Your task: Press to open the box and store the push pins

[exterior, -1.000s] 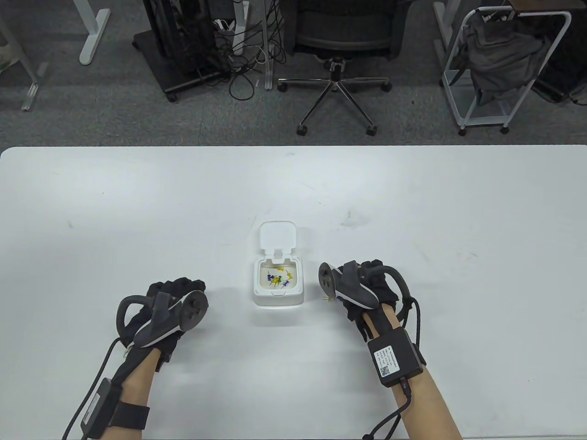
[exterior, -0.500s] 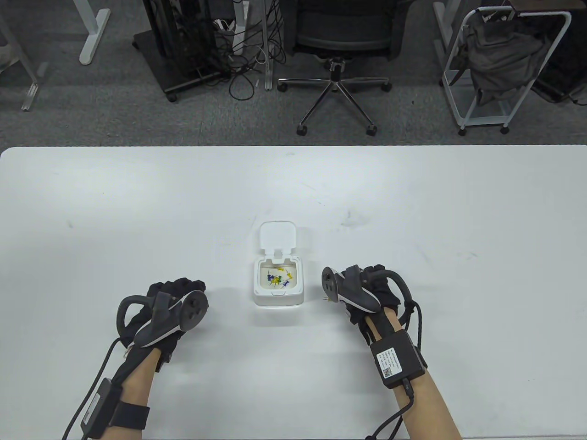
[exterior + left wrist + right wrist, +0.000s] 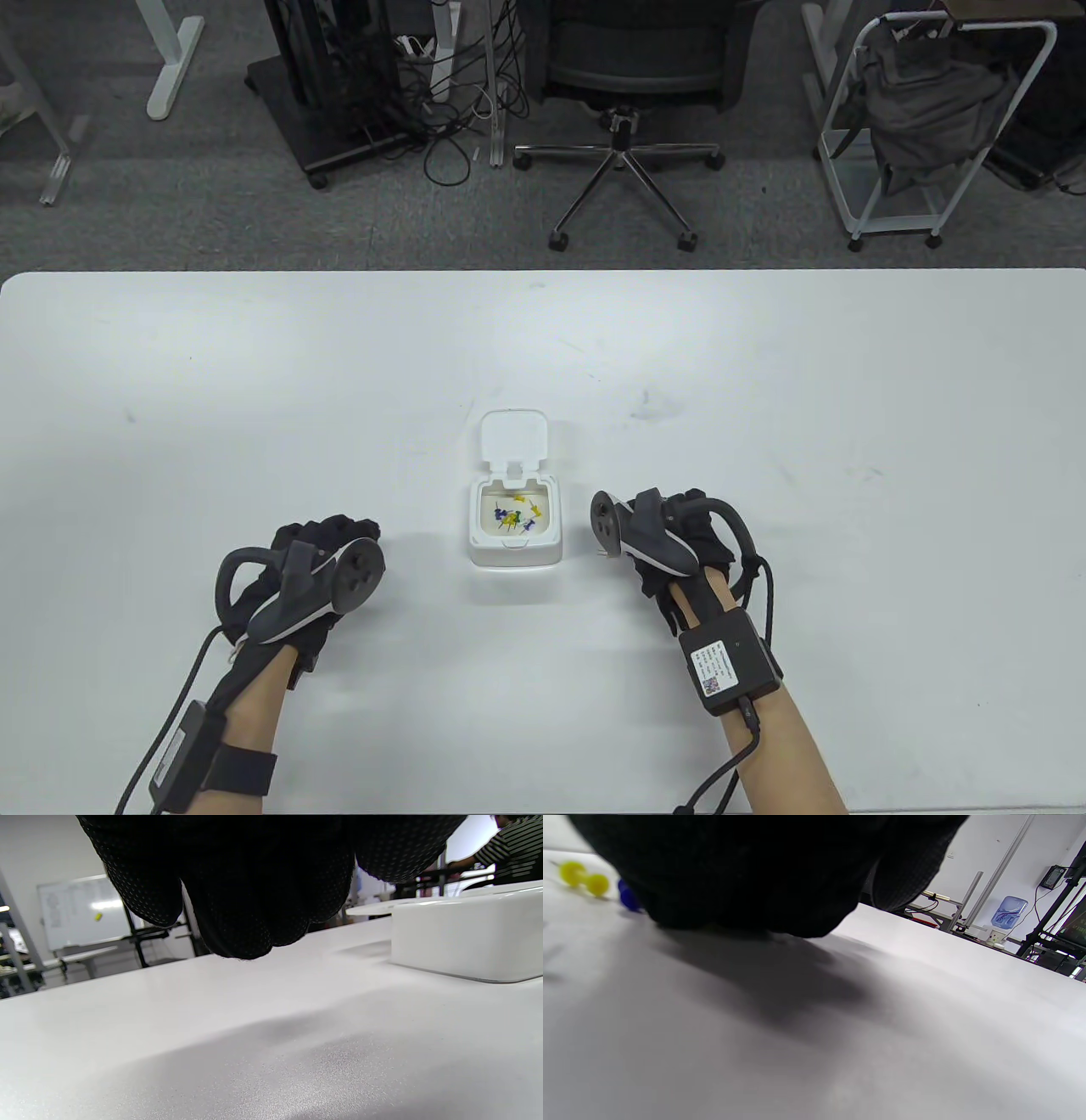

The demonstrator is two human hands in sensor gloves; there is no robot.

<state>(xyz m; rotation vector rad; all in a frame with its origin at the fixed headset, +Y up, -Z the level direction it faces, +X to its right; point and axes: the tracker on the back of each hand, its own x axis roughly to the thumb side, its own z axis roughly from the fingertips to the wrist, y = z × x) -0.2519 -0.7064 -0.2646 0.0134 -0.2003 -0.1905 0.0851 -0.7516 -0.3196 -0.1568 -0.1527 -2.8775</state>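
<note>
A small white box (image 3: 514,553) stands at the table's middle with its lid (image 3: 513,435) flipped up and back. Several yellow and blue push pins (image 3: 512,514) lie inside. My right hand (image 3: 657,533) is just right of the box, fingers down on the table. In the right wrist view a loose yellow pin (image 3: 584,879) and a blue pin (image 3: 628,899) lie at the edge of those fingers (image 3: 746,878); whether they pinch a pin is hidden. My left hand (image 3: 316,567) rests left of the box, fingers (image 3: 237,899) loosely curled and holding nothing, the box's wall (image 3: 466,933) to their right.
The white table (image 3: 254,382) carries faint scuff marks behind the box. Past its far edge stand an office chair (image 3: 624,127), a white rack with a grey bag (image 3: 929,110), and a black stand with cables (image 3: 356,93).
My right hand has edged slightly left toward the box and now covers most of the loose pins beside it. The left hand and the box have not moved.
</note>
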